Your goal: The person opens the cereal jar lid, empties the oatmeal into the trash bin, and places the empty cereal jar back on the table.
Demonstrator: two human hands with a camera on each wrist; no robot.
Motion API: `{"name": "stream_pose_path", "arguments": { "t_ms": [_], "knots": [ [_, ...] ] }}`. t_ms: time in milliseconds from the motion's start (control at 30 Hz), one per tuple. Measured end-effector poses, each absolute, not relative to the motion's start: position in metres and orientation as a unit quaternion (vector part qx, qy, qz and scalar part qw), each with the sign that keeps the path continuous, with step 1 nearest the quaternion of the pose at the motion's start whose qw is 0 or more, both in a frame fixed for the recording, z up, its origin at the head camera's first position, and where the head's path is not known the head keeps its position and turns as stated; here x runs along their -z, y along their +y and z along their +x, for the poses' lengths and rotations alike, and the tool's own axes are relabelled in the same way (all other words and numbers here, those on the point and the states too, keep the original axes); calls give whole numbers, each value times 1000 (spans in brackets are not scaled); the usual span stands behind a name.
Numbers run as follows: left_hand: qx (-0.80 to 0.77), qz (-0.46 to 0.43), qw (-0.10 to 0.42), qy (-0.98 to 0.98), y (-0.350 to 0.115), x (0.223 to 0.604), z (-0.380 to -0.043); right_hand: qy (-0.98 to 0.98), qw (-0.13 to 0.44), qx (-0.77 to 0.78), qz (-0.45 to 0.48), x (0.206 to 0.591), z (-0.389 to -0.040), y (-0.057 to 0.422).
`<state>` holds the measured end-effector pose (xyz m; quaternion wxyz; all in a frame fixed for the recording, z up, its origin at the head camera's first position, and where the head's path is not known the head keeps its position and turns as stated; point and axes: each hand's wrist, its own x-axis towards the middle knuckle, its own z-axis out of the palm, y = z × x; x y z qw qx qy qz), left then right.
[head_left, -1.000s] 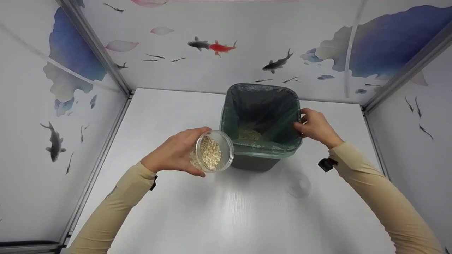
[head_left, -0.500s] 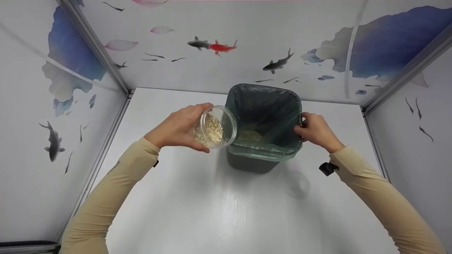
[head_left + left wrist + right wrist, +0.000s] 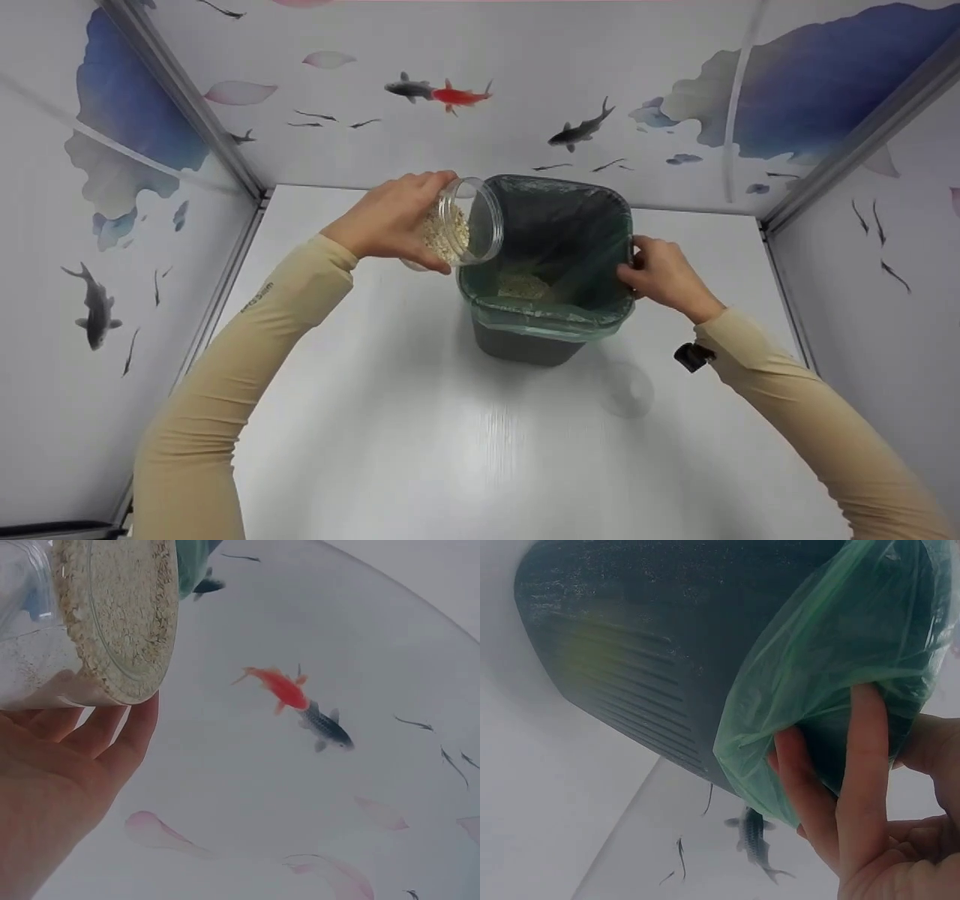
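My left hand (image 3: 394,217) grips a clear plastic jar (image 3: 480,225) tilted on its side, its mouth over the left rim of a dark trash bin (image 3: 525,346). Oat flakes (image 3: 448,231) lie inside the jar; in the left wrist view the flakes (image 3: 131,615) show against its base. A green bin liner (image 3: 555,324) covers the bin's rim, and more flakes (image 3: 523,286) lie at the bottom inside it. With thumb and fingers my right hand (image 3: 667,277) pinches the right rim; the right wrist view shows its fingers (image 3: 866,772) against the liner's outside.
A clear round lid (image 3: 626,390) lies on the white table (image 3: 450,450), just right of the bin's front. White panels printed with fish and petals enclose the table at the back, left and right. The bin stands near the back panel.
My left hand has moved the jar away from me, up along the bin's left rim, turning its mouth further towards the bin. The right hand keeps its hold on the rim.
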<state>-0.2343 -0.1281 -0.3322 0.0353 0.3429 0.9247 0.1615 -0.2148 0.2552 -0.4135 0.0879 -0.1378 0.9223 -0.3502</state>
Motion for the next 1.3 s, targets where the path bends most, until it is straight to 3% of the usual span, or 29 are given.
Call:
{"name": "stream_pose_path", "arguments": {
  "t_ms": [333,667,1300],
  "knots": [
    [-93,337,29,937,-115,321,-253,924,98,345,-134,412,-215,255],
    [-52,338,-10,940,-100,327,-257,921,110,351,-128,412,-214,255],
    [3,352,-2,936,-79,313,-259,920,98,352,-137,415,-214,257]
  ]
}}
